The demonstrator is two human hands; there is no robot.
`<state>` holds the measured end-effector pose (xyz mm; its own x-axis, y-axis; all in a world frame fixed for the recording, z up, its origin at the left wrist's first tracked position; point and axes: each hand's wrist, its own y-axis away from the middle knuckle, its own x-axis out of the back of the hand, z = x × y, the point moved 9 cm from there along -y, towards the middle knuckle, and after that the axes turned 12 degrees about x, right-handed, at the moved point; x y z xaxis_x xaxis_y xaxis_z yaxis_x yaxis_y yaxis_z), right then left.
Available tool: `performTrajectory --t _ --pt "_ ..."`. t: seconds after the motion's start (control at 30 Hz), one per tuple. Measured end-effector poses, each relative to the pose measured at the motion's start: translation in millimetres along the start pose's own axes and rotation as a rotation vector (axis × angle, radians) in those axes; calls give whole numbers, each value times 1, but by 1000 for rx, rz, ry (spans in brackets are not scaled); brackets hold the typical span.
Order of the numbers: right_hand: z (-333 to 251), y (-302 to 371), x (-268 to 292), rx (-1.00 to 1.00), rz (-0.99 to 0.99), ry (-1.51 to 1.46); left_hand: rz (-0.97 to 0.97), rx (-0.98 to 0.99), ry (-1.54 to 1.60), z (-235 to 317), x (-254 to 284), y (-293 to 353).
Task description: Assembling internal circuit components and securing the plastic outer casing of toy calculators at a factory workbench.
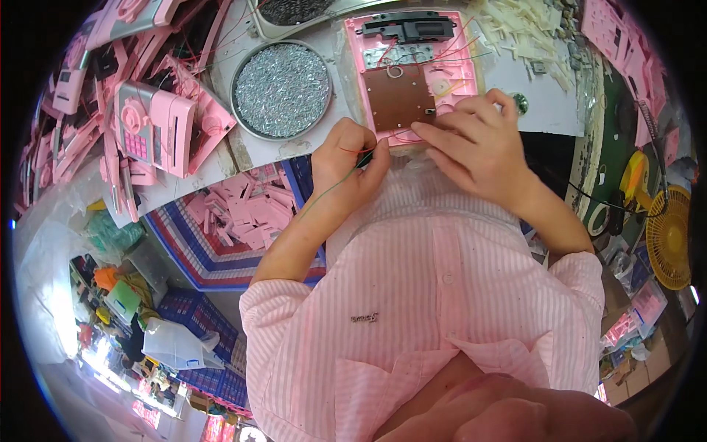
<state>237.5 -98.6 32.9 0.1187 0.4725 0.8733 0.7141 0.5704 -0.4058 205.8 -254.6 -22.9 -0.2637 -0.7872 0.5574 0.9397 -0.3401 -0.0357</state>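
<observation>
A pink plastic housing [469, 79] lies on the table before me. Inside it sits a brown circuit board [398, 99], with a silver metal plate [401, 57] and a black part [409, 28] beyond it. My left hand [346, 158] is closed at the housing's near left corner, pinching thin wires [329, 189]; a green one trails over my wrist and a red one shows at the fingers. My right hand [482, 147] lies over the near right side, fingers stretched and apart, a fingertip at the board's near right corner. Its palm is hidden.
A round tray of small metal screws [281, 90] stands left of the housing. Pink casings [151, 129] pile up at far left. Below the table edge, a blue crate [210, 276] holds pink pieces. Off-white plastic parts [515, 33] lie at far right; a yellow fan [669, 236] stands right.
</observation>
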Motion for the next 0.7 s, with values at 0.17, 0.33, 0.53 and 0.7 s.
performTrajectory --t 0.17,0.33,0.53,0.7 --pt "-16 -19 -28 -73 60 -42 -70 -63 -125 2 -3 20" --pt "-17 -19 -40 -65 48 -35 -350 -86 -218 2 -17 37" --pt "-16 -22 -44 -58 31 -38 -291 -115 -33 10 13 -7" --pt "-13 -23 -39 -58 68 -36 -317 -61 33 5 10 -16"
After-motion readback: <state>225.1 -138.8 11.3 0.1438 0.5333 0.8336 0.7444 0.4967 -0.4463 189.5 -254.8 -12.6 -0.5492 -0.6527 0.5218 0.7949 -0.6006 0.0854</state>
